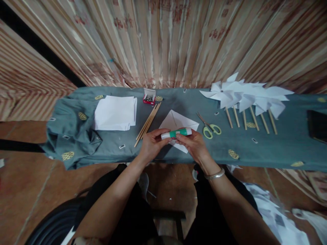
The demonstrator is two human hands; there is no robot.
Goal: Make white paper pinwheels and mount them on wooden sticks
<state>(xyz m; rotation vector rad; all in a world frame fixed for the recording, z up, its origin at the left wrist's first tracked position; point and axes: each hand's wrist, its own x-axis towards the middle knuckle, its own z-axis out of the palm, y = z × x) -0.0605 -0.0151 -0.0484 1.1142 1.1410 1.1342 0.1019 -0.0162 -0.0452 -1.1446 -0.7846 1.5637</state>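
Observation:
A green and white glue stick [182, 132] is held sideways between my two hands, above the table. My left hand [153, 144] pinches its white left end, and my right hand [193, 144] grips the green body toward the right end. Beneath it lies a white square of paper [176, 119] with crease or cut lines running in from its corners; my hands hide part of it. Green-handled scissors [209, 127] rest with blades parted just right of the paper. Thin wooden sticks [147, 124] lie in a bundle to the left of it.
A stack of white paper [114, 114] lies at the left. Behind the sticks stands an open red box [149, 98] of small metal pieces. Several paper pinwheels [245, 95] on sticks lie at the right, with a dark flat object [316, 125] beyond. A curtain [166, 44] hangs behind the cloth-covered table [199, 154].

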